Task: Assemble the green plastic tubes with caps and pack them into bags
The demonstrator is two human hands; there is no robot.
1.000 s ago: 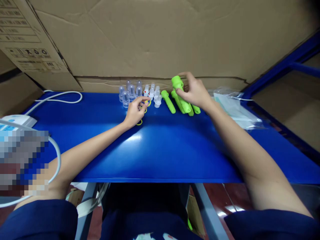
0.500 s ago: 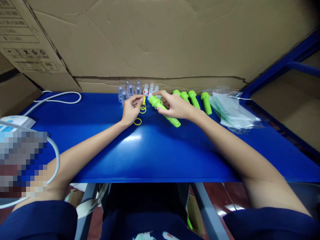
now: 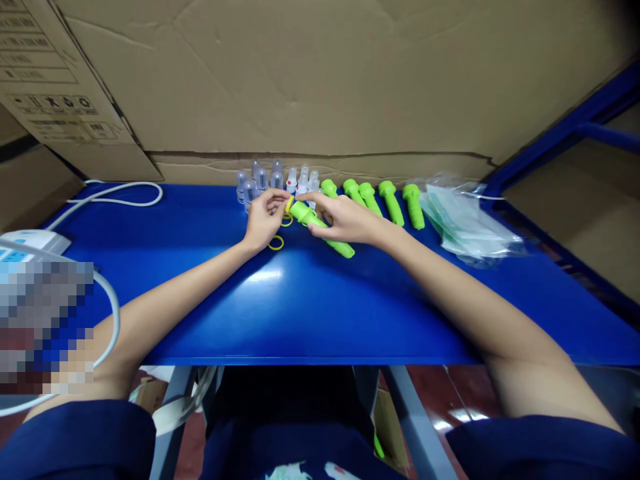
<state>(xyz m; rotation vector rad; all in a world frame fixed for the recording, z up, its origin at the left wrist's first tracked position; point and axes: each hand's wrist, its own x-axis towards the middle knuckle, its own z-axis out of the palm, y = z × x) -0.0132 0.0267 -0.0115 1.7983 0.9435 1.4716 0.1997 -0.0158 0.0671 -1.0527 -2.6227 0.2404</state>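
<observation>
Between the thumb and fingers of my left hand (image 3: pixel 265 219) is a yellow ring (image 3: pixel 289 204), held up at the wide end of a lime-green flashlight-shaped piece (image 3: pixel 334 245). My right hand (image 3: pixel 343 217) grips that green piece, which slants down to the right. The ring and the green end meet or nearly meet; I cannot tell whether the ring is around it. Another yellow ring (image 3: pixel 276 243) lies flat on the table under my left wrist, and one more (image 3: pixel 287 220) lies partly hidden near the fingertips.
Clear plastic caps (image 3: pixel 261 179) and smaller white-based ones (image 3: pixel 303 179) stand at the back. Several green flashlight-shaped pieces (image 3: pixel 391 202) lie right of them, then clear bags (image 3: pixel 467 223). A white cable (image 3: pixel 130 202) and power strip (image 3: pixel 37 241) lie left on the blue table (image 3: pixel 310 320).
The green piece has moved left and slightly down in my right hand, bringing its wide end up to the yellow ring. My right index finger now reaches over toward the ring.
</observation>
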